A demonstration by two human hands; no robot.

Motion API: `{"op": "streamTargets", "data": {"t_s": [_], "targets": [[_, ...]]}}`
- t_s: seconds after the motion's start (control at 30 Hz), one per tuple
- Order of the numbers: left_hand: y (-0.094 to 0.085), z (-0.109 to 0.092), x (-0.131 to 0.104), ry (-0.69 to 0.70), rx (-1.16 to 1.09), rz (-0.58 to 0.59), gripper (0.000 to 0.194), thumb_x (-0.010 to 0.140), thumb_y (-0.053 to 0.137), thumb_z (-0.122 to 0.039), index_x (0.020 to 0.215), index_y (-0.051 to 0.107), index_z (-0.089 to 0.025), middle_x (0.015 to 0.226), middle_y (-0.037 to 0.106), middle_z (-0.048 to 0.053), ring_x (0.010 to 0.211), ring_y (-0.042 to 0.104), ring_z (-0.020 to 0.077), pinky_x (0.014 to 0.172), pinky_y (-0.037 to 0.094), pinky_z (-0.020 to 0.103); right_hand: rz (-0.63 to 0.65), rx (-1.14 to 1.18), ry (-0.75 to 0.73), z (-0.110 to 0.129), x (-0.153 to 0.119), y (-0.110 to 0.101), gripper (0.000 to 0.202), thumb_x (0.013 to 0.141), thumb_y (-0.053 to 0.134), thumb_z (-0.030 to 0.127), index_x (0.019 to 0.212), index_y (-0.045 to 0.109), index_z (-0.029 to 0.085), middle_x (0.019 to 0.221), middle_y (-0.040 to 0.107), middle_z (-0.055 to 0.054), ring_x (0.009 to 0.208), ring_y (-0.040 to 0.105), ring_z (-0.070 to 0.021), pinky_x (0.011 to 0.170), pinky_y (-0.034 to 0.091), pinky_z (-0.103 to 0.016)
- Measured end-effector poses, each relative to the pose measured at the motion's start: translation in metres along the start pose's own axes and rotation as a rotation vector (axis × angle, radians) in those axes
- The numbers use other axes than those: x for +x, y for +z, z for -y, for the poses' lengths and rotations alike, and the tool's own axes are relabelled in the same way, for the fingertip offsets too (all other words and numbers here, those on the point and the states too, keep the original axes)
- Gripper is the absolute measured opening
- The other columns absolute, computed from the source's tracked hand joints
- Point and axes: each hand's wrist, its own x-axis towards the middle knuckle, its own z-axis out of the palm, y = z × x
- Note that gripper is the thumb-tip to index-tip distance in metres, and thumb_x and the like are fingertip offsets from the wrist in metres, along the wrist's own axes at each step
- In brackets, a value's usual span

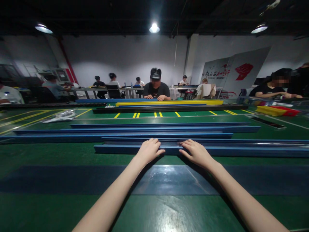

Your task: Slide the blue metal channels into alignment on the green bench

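A long blue U-shaped channel (241, 152) lies across the table in front of me, its trough facing up. My left hand (150, 150) grips its near wall, with the fingers over the top edge and the thumb on the front face. A short way to the right, my right hand (196, 152) holds the same wall, its fingers curled into the trough and its thumb in front. By the right fingertips shows a small dark bit (180, 143), too small to name. Beneath my forearms lies a flat, clear bluish strip (169, 180).
More blue channels (60, 138) lie just beyond. Farther back are a yellow bar (169, 103), a black bar (149, 110) and a plastic bag (61, 116). Right of them stand a yellow tray (269, 111) and a dark flat panel (267, 122). A co-worker (156, 90) sits opposite.
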Motion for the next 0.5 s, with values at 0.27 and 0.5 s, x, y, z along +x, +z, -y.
{"op": "streamTargets", "data": {"t_s": [0.27, 0.5], "targets": [[0.001, 0.016, -0.012, 0.035, -0.074, -0.012, 0.032, 0.081, 0.045, -0.045, 0.094, 0.054, -0.017, 0.098, 0.057, 0.004, 0.091, 0.053, 0.0182, 0.077, 0.042, 0.028, 0.007, -0.057, -0.083, 0.012, 0.015, -0.006, 0.035, 0.088, 0.031, 0.037, 0.081, 0.06, 0.018, 0.081, 0.063, -0.006, 0.082, 0.054, -0.0169, 0.07, 0.036, -0.026], [0.005, 0.04, -0.03, -0.018, -0.008, -0.092, 0.025, 0.078, 0.052, -0.041, 0.087, 0.052, -0.017, 0.092, 0.056, 0.003, 0.086, 0.052, 0.0183, 0.073, 0.041, 0.029, 0.088, -0.113, -0.119, 0.026, 0.031, -0.006, 0.033, 0.087, 0.033, 0.038, 0.078, 0.058, 0.018, 0.076, 0.062, -0.005, 0.072, 0.055, -0.015, 0.06, 0.031, -0.024]]}}
